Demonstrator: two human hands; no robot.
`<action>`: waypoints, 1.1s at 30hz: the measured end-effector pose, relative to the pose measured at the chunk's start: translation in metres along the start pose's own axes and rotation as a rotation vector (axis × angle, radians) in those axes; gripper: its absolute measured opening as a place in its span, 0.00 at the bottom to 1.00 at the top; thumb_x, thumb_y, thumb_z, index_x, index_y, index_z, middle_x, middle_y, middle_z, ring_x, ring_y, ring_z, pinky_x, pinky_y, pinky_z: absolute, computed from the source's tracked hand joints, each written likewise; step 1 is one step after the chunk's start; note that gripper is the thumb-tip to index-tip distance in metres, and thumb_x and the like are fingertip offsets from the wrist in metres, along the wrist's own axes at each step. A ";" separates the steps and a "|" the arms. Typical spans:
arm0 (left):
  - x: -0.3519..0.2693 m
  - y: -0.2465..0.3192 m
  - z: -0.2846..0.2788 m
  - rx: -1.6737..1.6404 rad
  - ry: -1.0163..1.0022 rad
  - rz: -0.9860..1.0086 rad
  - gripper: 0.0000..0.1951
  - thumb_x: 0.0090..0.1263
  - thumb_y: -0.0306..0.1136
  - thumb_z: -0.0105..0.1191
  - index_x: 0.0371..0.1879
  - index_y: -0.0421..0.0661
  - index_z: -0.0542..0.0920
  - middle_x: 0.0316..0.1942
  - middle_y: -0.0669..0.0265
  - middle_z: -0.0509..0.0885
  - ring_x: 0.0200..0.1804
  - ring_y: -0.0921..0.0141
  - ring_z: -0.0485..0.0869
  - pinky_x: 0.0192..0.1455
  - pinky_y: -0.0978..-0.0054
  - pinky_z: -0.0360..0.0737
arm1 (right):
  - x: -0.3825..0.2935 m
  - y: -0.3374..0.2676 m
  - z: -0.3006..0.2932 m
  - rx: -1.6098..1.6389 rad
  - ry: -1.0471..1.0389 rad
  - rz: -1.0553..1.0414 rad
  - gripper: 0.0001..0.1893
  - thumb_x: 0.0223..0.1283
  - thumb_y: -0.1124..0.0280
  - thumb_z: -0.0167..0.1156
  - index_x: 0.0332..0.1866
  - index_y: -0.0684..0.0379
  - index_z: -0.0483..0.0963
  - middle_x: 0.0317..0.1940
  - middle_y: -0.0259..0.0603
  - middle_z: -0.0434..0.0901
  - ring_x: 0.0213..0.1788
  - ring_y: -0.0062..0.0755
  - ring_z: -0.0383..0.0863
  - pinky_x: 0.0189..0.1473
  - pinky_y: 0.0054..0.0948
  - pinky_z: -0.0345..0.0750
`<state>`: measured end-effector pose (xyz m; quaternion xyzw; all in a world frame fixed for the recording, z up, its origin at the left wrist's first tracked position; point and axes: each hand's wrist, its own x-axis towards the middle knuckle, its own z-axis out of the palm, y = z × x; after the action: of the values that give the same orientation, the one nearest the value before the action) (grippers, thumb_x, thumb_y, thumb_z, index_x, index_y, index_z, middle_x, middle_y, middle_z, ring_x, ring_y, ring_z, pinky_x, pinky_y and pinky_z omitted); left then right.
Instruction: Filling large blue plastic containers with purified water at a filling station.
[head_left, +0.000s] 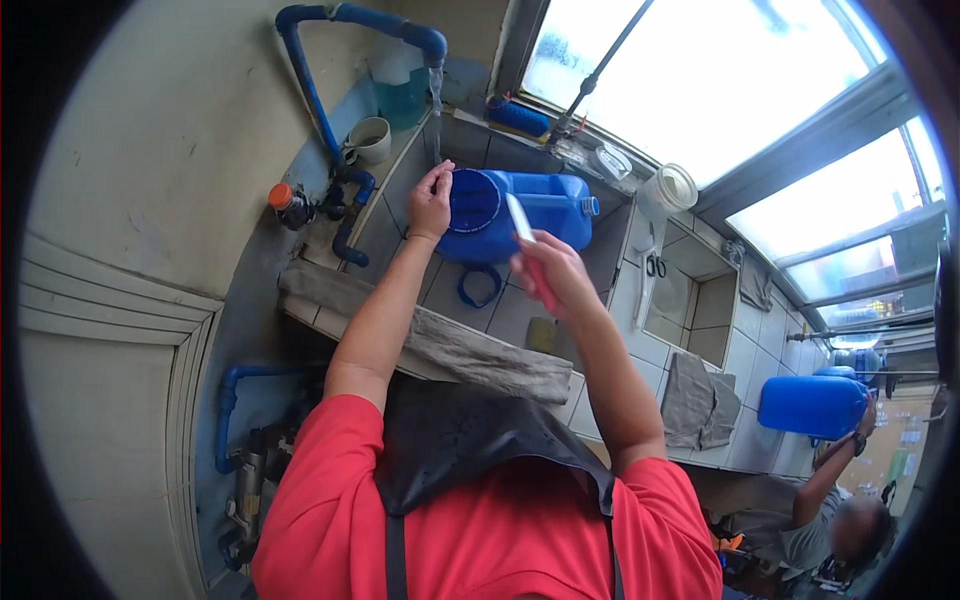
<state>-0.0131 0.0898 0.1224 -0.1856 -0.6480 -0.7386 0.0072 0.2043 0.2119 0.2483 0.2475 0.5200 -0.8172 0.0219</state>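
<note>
A blue plastic water container (536, 240) lies on its side in a tiled sink (450, 296), its round opening edge facing the left. My left hand (433, 202) rests against the container's left end, close to the water running from a blue pipe spout (433, 52). In my right hand (559, 274) is a brush or scraper with a red handle and a pale, narrow head (519, 217); its exact kind is unclear. The head is held over the container's upper side. On the sink floor below the container sits a blue plastic ring (479, 286).
A folded grey cloth (491, 360) lies along the sink's front edge. Left are a white mug (370, 140) and an orange-capped bottle (282, 197). Right are black-handled scissors (656, 265), a second basin (697, 300) and a person (817, 517) handling another blue container (812, 407).
</note>
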 end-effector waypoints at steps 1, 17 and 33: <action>-0.002 0.001 0.000 -0.001 0.030 0.020 0.13 0.78 0.33 0.53 0.52 0.38 0.84 0.51 0.61 0.88 0.54 0.73 0.84 0.60 0.78 0.77 | 0.012 -0.004 0.014 0.030 -0.075 0.011 0.13 0.72 0.68 0.52 0.57 0.62 0.71 0.24 0.33 0.73 0.17 0.18 0.68 0.17 0.18 0.64; -0.001 -0.010 -0.001 0.122 0.051 0.066 0.12 0.78 0.34 0.51 0.51 0.40 0.83 0.49 0.63 0.87 0.53 0.72 0.83 0.60 0.75 0.76 | 0.072 -0.013 0.067 0.225 -0.026 0.148 0.12 0.69 0.71 0.53 0.54 0.63 0.70 0.24 0.34 0.73 0.17 0.21 0.68 0.15 0.22 0.61; 0.019 -0.030 0.011 0.310 0.195 0.054 0.10 0.74 0.34 0.55 0.45 0.43 0.83 0.41 0.58 0.88 0.45 0.63 0.86 0.52 0.67 0.80 | 0.184 -0.019 0.048 -0.528 0.383 -0.203 0.13 0.65 0.68 0.56 0.52 0.62 0.71 0.20 0.41 0.78 0.13 0.35 0.76 0.14 0.35 0.73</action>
<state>-0.0350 0.1091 0.1004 -0.1273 -0.7451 -0.6439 0.1182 0.0194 0.2204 0.2016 0.3290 0.7302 -0.5914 -0.0942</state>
